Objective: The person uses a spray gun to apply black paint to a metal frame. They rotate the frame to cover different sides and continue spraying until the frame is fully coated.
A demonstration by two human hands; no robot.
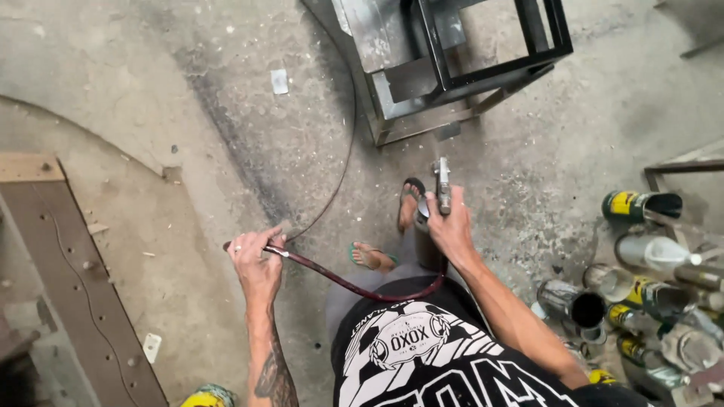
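Hose point(343, 283): dark red; frame point(490, 45): black; floor point(188, 90): grey, soot-streaked. Shirt point(445, 362): black with white ball pattern; sandals point(362, 252): green straps. Cans point(641, 205): yellow-and-black labels; plank point(68, 286): brown.

1. Right side of the floor has a heap of empty tins point(648, 301) lying every which way, most of them tipped over.
2. Top one is a can with a yellow-and-black label point(630, 203), on its side with the open mouth pointing right.
3. Just under it lies a plain silver can point(652, 252), with no label that I can make out.
4. Lower down there's an open can with a dark inside point(577, 305), facing the camera.
5. A few more yellow-labelled tins point(630, 316) sit packed among those.
6. Bottom edge, left of the person: a yellow and greenish tin point(207, 396), only partly in shot.
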